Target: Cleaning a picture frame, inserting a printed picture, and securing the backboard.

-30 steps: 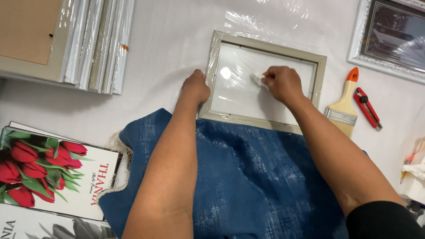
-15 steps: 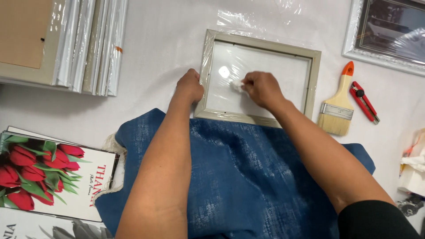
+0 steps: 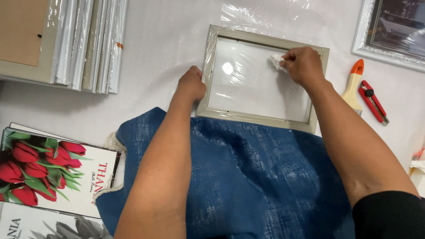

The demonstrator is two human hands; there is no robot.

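A beige picture frame (image 3: 265, 119) with a glass pane (image 3: 252, 84) lies flat on the white table, its near edge resting on a blue cloth (image 3: 261, 177). My left hand (image 3: 191, 84) presses on the frame's left rail. My right hand (image 3: 303, 65) is over the upper right part of the glass, fingers pinched on a small crumpled white tissue (image 3: 276, 61) that touches the pane.
A stack of wrapped frames (image 3: 84, 44) stands at the far left. A paintbrush with an orange handle (image 3: 353, 86) and a red utility knife (image 3: 374, 102) lie right of the frame. A silver framed picture (image 3: 394, 31) sits top right. Tulip prints (image 3: 48, 177) lie bottom left.
My right hand has slid the tissue across the glass, first to the left, then back to the upper right. My left hand has stayed on the frame's left rail.
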